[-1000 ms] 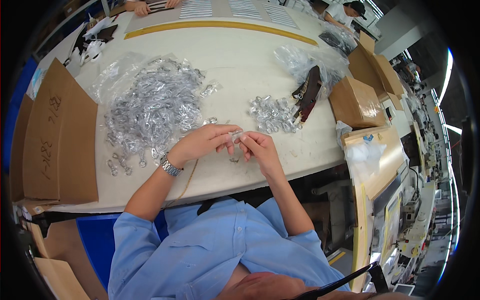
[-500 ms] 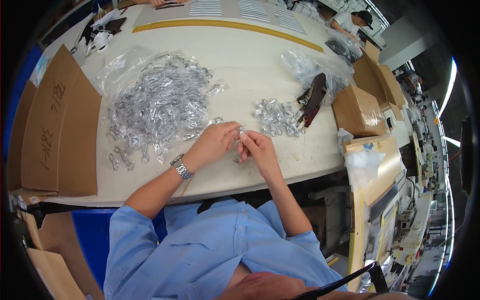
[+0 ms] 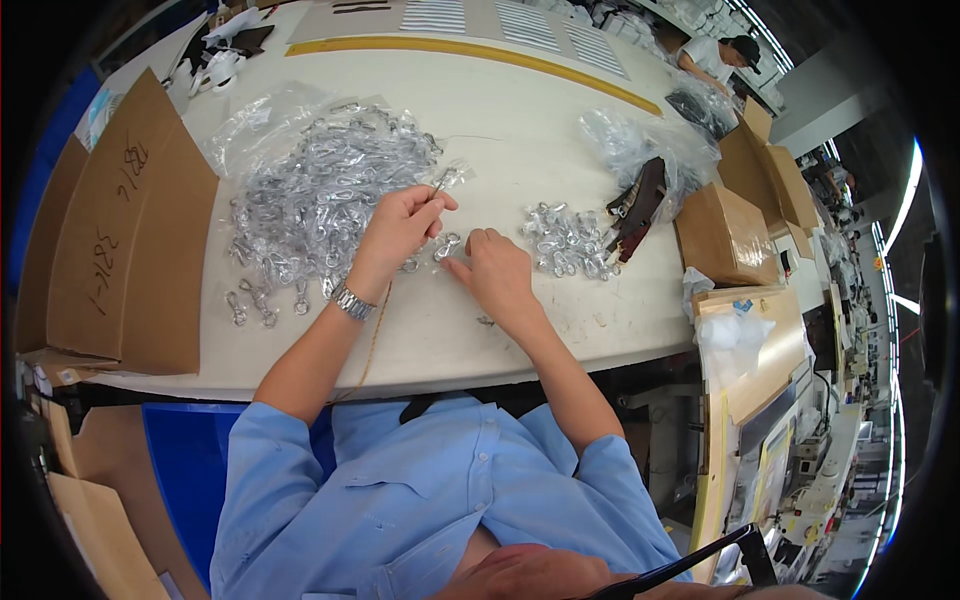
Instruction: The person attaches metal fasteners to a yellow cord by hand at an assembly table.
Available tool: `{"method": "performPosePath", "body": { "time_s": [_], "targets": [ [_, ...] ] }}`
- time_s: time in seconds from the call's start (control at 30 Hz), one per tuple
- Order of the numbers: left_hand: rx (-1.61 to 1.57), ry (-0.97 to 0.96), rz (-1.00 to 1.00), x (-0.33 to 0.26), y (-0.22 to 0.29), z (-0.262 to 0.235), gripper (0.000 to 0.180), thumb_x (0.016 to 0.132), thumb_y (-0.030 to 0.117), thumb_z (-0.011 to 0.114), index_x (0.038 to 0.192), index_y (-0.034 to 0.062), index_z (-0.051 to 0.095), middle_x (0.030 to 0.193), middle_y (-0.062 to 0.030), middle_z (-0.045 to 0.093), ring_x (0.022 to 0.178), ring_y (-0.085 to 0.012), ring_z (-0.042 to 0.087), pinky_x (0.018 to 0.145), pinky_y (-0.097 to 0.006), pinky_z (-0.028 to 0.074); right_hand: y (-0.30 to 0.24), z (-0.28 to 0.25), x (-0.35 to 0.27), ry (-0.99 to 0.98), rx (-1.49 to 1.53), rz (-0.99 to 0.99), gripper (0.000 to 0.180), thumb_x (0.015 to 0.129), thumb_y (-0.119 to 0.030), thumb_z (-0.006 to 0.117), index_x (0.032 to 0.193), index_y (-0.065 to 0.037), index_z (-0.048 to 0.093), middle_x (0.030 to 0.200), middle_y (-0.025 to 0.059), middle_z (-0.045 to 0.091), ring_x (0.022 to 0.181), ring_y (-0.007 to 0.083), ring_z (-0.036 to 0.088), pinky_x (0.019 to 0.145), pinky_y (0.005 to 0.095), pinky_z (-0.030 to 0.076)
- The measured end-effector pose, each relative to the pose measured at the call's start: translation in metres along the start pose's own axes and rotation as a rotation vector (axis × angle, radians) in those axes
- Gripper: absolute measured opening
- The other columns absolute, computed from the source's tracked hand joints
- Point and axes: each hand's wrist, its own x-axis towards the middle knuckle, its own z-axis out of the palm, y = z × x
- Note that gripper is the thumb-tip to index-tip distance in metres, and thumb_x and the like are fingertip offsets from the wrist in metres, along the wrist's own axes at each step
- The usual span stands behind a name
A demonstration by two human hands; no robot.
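My left hand [image 3: 405, 228], with a metal watch [image 3: 350, 302] on its wrist, is closed in a pinch on a thin dark pointed tool [image 3: 439, 182]. That tool's exact kind is unclear; its tip sticks up beside the right edge of a large heap of bagged metal clasps [image 3: 330, 190]. To the right, my right hand [image 3: 502, 278] is low over the table, thumb apart from its bent fingers. A single bagged clasp [image 3: 446, 246] lies just left of that thumb. Beyond my right hand is a smaller pile of bagged clasps [image 3: 570, 240].
An open cardboard box [image 3: 130, 240] stands at the left. At the right are a dark zippered piece [image 3: 640, 208], clear plastic bags [image 3: 640, 135] and another carton [image 3: 725, 235]. A yellow ruler [image 3: 480, 60] crosses the far table. A thin brown cord [image 3: 374, 345] hangs below my left wrist.
My hands were together around a small shiny piece and have separated. The left has moved up and left toward the heap; the right has come lower beside the single clasp. The view has shifted slightly.
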Motion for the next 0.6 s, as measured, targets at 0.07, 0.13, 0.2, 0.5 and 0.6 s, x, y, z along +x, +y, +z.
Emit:
{"method": "performPosePath", "body": {
  "time_s": [0.07, 0.13, 0.2, 0.5, 0.6],
  "targets": [
    [0.005, -0.001, 0.005, 0.001, -0.002, -0.001, 0.022, 0.109, 0.019, 0.059, 0.112, 0.0038, 0.074, 0.071, 0.0056, 0.058, 0.053, 0.0007, 0.038, 0.046, -0.019, 0.027, -0.001, 0.008, 0.005, -0.004, 0.164, -0.003, 0.021, 0.089, -0.020, 0.079, 0.087, -0.004, 0.066, 0.095, 0.0120, 0.073, 0.083, 0.0301, 0.071, 0.071, 0.0401, 0.057],
    [0.025, -0.004, 0.024, 0.000, -0.004, -0.004, 0.021, 0.108, 0.018, 0.060, 0.110, 0.0035, 0.075, 0.073, 0.0046, 0.061, 0.054, -0.0011, 0.043, 0.047, -0.021, 0.032, -0.003, 0.007, 0.003, -0.033, 0.262, 0.047, 0.017, 0.090, -0.017, 0.076, 0.088, -0.003, 0.066, 0.098, 0.0125, 0.074, 0.083, 0.0268, 0.072, 0.073, 0.0382, 0.057],
    [0.183, 0.032, 0.154, 0.006, -0.014, -0.007, 0.021, 0.107, 0.019, 0.061, 0.109, 0.0033, 0.075, 0.074, 0.0034, 0.063, 0.054, -0.0026, 0.045, 0.049, -0.023, 0.034, 0.006, 0.008, 0.003, -0.060, 0.350, 0.098, 0.014, 0.092, -0.014, 0.074, 0.090, -0.003, 0.066, 0.100, 0.0129, 0.075, 0.083, 0.0236, 0.072, 0.074, 0.0363, 0.058],
    [0.280, -0.296, -0.081, 0.004, -0.013, -0.002, 0.027, 0.104, 0.031, 0.067, 0.107, 0.0056, 0.076, 0.079, -0.0004, 0.071, 0.054, -0.0041, 0.050, 0.050, -0.024, 0.038, 0.037, -0.004, -0.019, 0.027, 1.518, 0.245, 0.008, 0.102, -0.006, 0.064, 0.096, -0.001, 0.064, 0.115, 0.0139, 0.075, 0.088, 0.0080, 0.067, 0.081, 0.0244, 0.056],
    [0.128, -0.361, -0.158, -0.001, -0.002, 0.004, 0.026, 0.102, 0.031, 0.070, 0.102, 0.0050, 0.075, 0.078, -0.0006, 0.071, 0.054, -0.0044, 0.051, 0.050, -0.023, 0.038, 0.047, 0.009, -0.026, 0.096, 1.525, 0.320, 0.008, 0.102, -0.007, 0.065, 0.097, -0.002, 0.064, 0.117, 0.0134, 0.073, 0.089, 0.0084, 0.066, 0.080, 0.0245, 0.057]
  ]
}}
